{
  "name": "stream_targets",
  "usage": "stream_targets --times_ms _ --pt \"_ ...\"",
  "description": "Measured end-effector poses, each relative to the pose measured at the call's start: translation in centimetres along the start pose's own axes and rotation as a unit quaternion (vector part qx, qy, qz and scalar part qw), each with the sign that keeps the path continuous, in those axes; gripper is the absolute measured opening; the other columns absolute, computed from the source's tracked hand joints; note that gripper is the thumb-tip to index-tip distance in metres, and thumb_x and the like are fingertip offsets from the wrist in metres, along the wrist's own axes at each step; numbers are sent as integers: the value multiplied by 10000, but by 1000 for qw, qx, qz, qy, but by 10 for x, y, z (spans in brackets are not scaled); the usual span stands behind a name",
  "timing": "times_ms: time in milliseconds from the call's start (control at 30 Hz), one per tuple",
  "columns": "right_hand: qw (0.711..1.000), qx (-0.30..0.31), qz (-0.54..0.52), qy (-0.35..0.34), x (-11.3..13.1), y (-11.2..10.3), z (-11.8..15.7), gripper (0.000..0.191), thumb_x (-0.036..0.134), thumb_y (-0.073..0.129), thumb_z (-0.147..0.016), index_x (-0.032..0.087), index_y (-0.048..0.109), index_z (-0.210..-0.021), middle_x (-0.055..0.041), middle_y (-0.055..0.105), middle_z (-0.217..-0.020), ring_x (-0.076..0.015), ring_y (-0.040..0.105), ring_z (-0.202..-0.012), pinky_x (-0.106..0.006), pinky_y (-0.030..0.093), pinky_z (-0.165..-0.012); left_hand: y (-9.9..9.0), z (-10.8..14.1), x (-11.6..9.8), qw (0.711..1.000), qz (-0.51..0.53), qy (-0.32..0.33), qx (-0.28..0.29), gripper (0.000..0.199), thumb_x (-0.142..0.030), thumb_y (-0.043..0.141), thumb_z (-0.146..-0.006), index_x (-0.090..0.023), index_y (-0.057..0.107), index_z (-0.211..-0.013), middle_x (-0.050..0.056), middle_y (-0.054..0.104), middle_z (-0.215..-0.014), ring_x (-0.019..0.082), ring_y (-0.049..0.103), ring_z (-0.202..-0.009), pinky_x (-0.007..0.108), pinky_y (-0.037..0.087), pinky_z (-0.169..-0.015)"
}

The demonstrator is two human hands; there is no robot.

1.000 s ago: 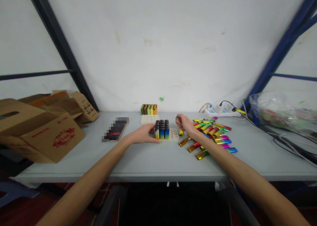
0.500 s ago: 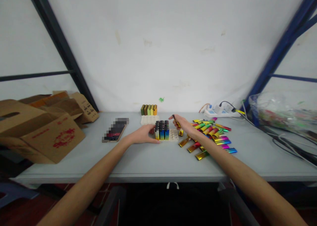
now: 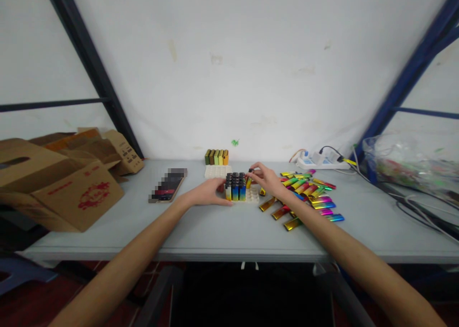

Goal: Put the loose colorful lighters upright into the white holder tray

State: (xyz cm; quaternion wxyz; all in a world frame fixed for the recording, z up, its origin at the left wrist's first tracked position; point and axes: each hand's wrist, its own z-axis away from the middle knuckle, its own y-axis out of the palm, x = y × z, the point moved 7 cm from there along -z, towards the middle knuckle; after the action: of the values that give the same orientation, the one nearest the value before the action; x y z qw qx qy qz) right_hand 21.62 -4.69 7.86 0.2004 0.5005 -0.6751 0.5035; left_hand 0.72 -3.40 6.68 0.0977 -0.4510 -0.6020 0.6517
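Observation:
Lighters with black tops and shiny blue, yellow and silver bodies stand upright in rows in the left part of a white tray with round holes. My left hand is curved round the tray's left end, thumb in front and fingers partly hidden behind the lighters. My right hand pinches a gold lighter upright over the tray's holes, just right of the standing rows. To the right, under and beside my right forearm, lies a loose pile of metallic coloured lighters.
Behind the tray are a second white tray and a block of green, yellow and orange lighters. A phone and open cardboard boxes lie left. A power strip, cables and a plastic bag are right.
My right hand has moved slightly left and turned the gold lighter from tilted to upright above the tray. My left hand stays at the tray's left end.

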Motion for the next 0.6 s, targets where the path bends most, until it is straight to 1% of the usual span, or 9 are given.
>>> stream_targets --times_ms 67,167,300,433,600 --pt "999 15 43 -13 7 -2 0 283 496 609 -951 247 514 -1044 -37 771 -865 -218 738 -817 -336 568 -742 0 0 0 1000 -7 -8 3 745 -727 775 -664 -139 658 -1106 106 709 -1025 286 655 -883 349 503 -747" --pt "996 48 71 -33 13 -3 0 257 469 601 -967 243 524 -1065 -55 785 -914 -218 746 -853 -321 558 -745 0 0 -1 1000 -10 -9 2 739 -730 777 -653 -144 664 -1088 104 712 -1018 284 654 -870 350 497 -741" --pt "994 69 73 -41 11 -5 0 266 465 615 -966 240 537 -1085 -60 787 -944 -211 747 -864 -303 559 -731 0 0 -1 1000 3 -9 -3 736 -719 788 -643 -144 667 -1086 100 714 -996 285 655 -858 352 494 -734" --pt "993 80 72 -46 12 -7 1 275 465 618 -968 233 548 -1097 -59 787 -948 -208 738 -856 -312 559 -747 1 0 1 1000 9 -10 -1 751 -723 786 -645 -145 666 -1109 104 714 -1012 287 658 -869 355 499 -741" --pt "990 91 100 -36 11 -2 1 235 414 628 -967 216 595 -1087 -77 788 -935 -218 733 -848 -323 547 -751 1 0 1 1000 9 -3 3 731 -697 789 -663 -148 666 -1130 106 718 -1044 280 658 -889 362 514 -778"
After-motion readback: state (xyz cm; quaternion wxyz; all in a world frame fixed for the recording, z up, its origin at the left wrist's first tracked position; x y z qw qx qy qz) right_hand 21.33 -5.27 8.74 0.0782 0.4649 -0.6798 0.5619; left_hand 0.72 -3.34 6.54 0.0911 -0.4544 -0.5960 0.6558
